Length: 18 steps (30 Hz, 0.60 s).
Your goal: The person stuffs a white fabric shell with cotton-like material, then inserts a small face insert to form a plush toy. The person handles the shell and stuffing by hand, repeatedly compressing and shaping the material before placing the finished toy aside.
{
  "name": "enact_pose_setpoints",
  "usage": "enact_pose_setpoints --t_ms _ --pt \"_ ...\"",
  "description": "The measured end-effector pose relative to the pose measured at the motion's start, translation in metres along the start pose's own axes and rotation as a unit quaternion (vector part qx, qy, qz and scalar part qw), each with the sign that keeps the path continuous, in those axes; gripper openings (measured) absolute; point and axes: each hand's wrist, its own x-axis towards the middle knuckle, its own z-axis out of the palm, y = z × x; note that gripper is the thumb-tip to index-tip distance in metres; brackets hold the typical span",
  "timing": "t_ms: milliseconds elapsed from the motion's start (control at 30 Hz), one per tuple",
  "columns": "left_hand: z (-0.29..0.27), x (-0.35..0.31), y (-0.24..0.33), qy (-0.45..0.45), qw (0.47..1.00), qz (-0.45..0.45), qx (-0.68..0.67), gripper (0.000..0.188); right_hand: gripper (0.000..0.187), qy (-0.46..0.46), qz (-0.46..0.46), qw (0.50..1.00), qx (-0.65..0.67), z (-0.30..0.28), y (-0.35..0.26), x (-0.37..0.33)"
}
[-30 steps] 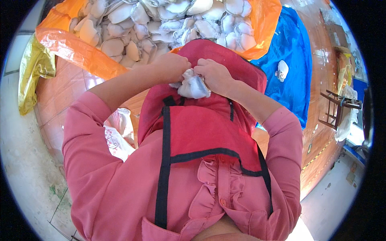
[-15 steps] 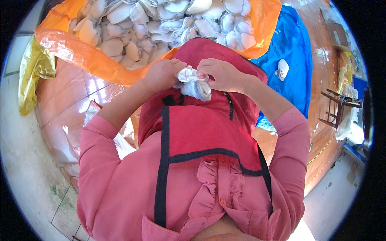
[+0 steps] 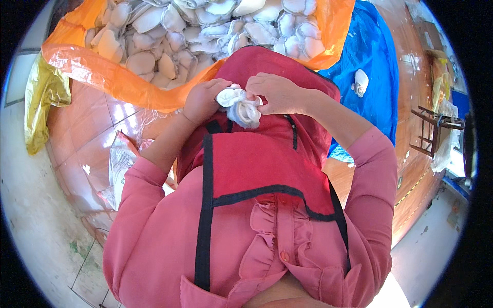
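Observation:
Over my lap, both hands work on a rolled-up bundle of soft white cloth (image 3: pixel 245 114) with greyish parts. My left hand (image 3: pixel 203 99) closes on its left end, its fingertips partly hidden by the cloth. From the other side, my right hand (image 3: pixel 276 92) pinches the bundle's upper right edge between thumb and fingers. Beneath them lies the dark red apron (image 3: pixel 267 164) with black trim. Just beyond my hands, many flat, rounded white cloth pieces (image 3: pixel 174 31) with grey edges fill a large orange plastic sack (image 3: pixel 128 84).
A blue plastic sheet (image 3: pixel 377 61) lies to the right, with one white piece (image 3: pixel 360 82) on it. At the far left hangs a yellow plastic bag (image 3: pixel 45 97). A printed white sack (image 3: pixel 120 161) rests by my left arm. A brown wooden stool (image 3: pixel 429 133) stands at right.
The bundle has shifted slightly left and looks more twisted and compact. My right hand has moved a little left with it; my left hand stays on its end.

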Motion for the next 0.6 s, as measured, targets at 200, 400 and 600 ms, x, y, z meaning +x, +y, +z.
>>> enact_pose_setpoints --t_ms 200,400,600 --pt "0.009 -0.004 -0.008 0.012 0.992 -0.1 -0.075 0.029 0.022 0.08 0.025 0.996 0.036 0.009 0.003 0.004" --pt "0.025 -0.016 -0.024 0.046 0.964 -0.185 -0.187 0.026 0.021 0.157 0.063 0.982 0.083 0.031 0.003 0.009" --pt "0.006 0.002 -0.009 -0.018 0.959 -0.225 -0.168 0.028 0.018 0.22 0.084 0.95 0.203 0.041 0.007 0.011"
